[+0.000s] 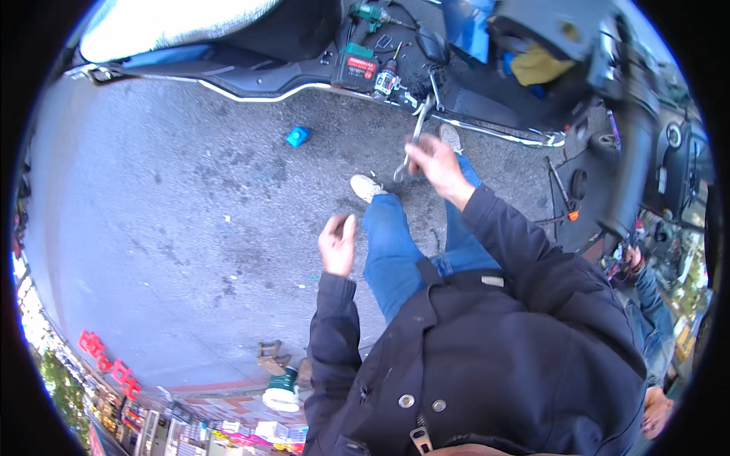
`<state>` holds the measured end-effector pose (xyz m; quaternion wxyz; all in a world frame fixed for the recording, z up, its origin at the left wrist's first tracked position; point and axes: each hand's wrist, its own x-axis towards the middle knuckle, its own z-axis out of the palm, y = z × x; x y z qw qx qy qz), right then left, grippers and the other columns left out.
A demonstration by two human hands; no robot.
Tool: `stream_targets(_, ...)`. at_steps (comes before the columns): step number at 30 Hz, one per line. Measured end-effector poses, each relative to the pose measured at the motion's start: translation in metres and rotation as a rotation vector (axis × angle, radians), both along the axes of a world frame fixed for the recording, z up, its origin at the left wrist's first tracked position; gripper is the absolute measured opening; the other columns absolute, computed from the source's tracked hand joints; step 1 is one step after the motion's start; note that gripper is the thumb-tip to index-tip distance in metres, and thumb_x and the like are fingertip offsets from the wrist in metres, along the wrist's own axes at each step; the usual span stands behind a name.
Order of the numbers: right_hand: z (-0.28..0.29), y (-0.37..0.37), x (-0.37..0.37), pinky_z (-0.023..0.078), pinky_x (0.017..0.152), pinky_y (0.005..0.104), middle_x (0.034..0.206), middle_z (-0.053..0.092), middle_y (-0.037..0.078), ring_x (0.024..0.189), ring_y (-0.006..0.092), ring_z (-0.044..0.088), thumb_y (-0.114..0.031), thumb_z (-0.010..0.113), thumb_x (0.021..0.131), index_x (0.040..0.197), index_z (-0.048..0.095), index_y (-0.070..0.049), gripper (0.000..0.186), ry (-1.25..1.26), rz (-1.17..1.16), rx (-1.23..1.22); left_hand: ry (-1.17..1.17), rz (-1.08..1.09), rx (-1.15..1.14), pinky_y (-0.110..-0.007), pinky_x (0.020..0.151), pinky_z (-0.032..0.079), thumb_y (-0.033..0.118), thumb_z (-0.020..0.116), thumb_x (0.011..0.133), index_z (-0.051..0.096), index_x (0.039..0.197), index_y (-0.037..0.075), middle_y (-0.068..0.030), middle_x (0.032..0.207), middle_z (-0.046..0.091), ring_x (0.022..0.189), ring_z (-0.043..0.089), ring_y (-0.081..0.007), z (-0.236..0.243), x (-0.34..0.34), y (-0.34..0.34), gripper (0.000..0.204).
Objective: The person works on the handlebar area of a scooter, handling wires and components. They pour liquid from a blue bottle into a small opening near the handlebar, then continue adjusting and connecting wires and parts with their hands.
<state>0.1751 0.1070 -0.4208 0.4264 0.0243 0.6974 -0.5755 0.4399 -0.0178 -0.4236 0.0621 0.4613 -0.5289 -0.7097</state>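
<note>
In my right hand (437, 167) is a silver wrench (420, 129), gripped near its lower end. Its upper jaw reaches up toward the white-edged ledge of a vehicle (471, 121). My left hand (337, 245) hangs over the pavement by my left knee, with its fingers loosely bent, the thumb apart and nothing visible in it. On the ledge beyond the wrench lie a second wrench (434, 80), a drill with a black-and-white body (386, 82), a green power tool (369, 19) and a red-labelled box-shaped item (357, 70).
A small blue object (298, 136) sits on the grey pavement (190, 190). Black bars with an orange piece (572, 216) lie at the right, near another person's hand (634, 257). Behind my left side stands a green-and-white container (281, 391). A black mirror (432, 45) rests among the tools.
</note>
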Motion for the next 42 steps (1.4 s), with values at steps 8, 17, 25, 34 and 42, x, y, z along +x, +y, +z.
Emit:
stream_targets(8,0.105,0.161,0.011,0.062,0.074,0.0338,0.092,0.075,0.013,0.082,0.0199,0.076,-0.020,0.060,0.109,0.110,0.065,0.005,0.026,0.119,-0.030,0.149,0.084,-0.340,-0.232,-0.026,0.071,0.053,0.015,0.073,0.100,0.073,0.108,-0.002,-0.0039,0.092,0.074,0.079,0.066,-0.0089,0.133,-0.118,-0.010,0.019)
stream_targets(17,0.265,0.273,-0.150,0.056,0.098,0.0327,0.115,0.071,0.010,0.109,0.0202,0.070,-0.001,0.055,0.107,0.125,0.066,0.002,0.021,0.871,-0.257,0.019,0.203,-0.364,-0.542,-0.026,0.076,0.055,0.007,0.072,0.101,0.072,0.108,-0.004,-0.0052,0.094,0.074,0.083,0.068,-0.0099,0.311,-0.244,-0.043,0.013)
stream_targets(25,0.298,0.177,-0.300,0.059,0.101,0.0364,0.121,0.073,0.016,0.110,0.0232,0.073,-0.010,0.062,0.107,0.130,0.067,0.006,0.028,0.455,-0.198,-0.716,0.167,-0.801,-1.113,-0.030,0.079,0.054,0.010,0.079,0.092,0.072,0.114,-0.001,-0.0098,0.096,0.071,0.084,0.067,-0.0156,0.443,-0.420,0.039,0.026)
stream_targets(34,0.265,0.124,-0.319,0.057,0.104,0.0329,0.123,0.074,0.014,0.115,0.0198,0.072,-0.010,0.063,0.107,0.128,0.069,0.003,0.026,0.225,-0.128,-0.871,-0.157,-1.113,-1.373,-0.041,0.078,0.052,0.027,0.089,0.082,0.065,0.135,0.007,-0.0137,0.103,0.060,0.089,0.061,-0.0279,0.413,-0.495,0.052,0.061)
stream_targets(42,0.249,0.119,-0.319,0.056,0.107,0.0358,0.125,0.073,0.015,0.116,0.0224,0.071,-0.011,0.064,0.106,0.130,0.068,0.003,0.028,0.045,-0.068,-0.938,-0.252,-1.188,-1.258,-0.043,0.081,0.053,0.033,0.089,0.084,0.067,0.129,0.007,-0.0148,0.103,0.057,0.094,0.062,-0.0313,0.405,-0.506,0.049,0.056)
